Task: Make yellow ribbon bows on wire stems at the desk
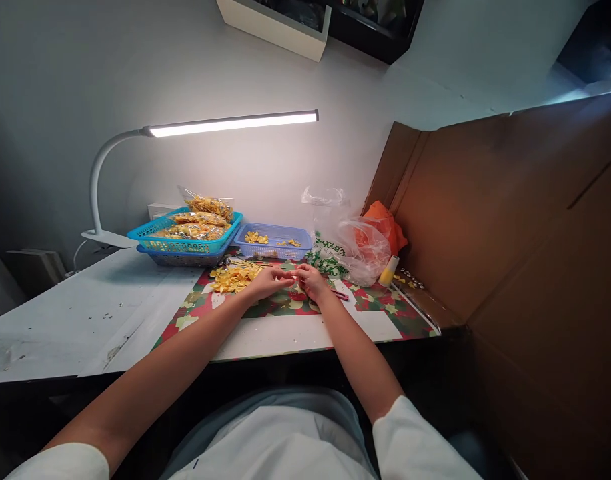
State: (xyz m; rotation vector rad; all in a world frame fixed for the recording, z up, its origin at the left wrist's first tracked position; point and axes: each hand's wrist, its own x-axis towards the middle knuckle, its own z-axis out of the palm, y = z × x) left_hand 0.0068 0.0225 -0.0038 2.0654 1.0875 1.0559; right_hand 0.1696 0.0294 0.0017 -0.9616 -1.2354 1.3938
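Note:
My left hand (270,283) and my right hand (311,282) meet above the patterned sheet, fingertips almost touching. Both are closed in a pinch, and whatever small thing lies between the fingers is too small to make out. Just left of my left hand is a loose pile of yellow petal-like pieces (230,279), with thin sticks (243,264) along its back edge. A small pink-handled tool (341,295) lies beside my right wrist, partly hidden by it.
Behind stand a turquoise basket (185,245) of bagged yellow pieces and a lilac basket (245,250) holding a few more. Crumpled plastic bags (368,250) and a yellow bottle (388,272) stand right, before a tall cardboard wall (510,213). A lamp (230,125) reaches overhead.

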